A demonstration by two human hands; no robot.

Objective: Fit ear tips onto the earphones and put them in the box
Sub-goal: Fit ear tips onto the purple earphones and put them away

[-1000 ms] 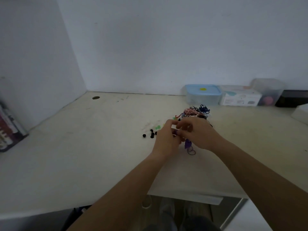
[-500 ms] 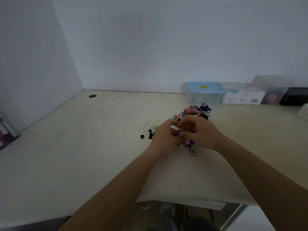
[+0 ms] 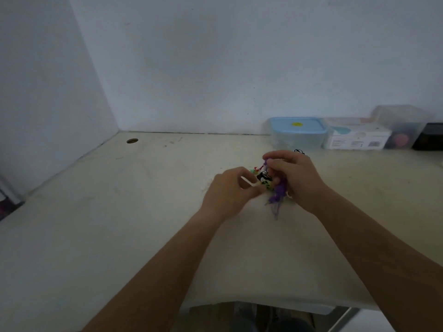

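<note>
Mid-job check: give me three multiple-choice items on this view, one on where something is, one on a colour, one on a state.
1. The blue-lidded box stands:
A. against the back wall
B. at the desk's front edge
C. on the floor

2. The cable hanging from the right hand is:
A. green
B. purple
C. orange

3. The box's lid is:
A. off, lying beside it
B. propped half open
C. on

Answers: 1 A, it sits at the foot of the wall beside a white carton. 2 B, purple strands dangle below the hand that grips them. 3 C, the blue lid lies flat over the top of the box.
</note>
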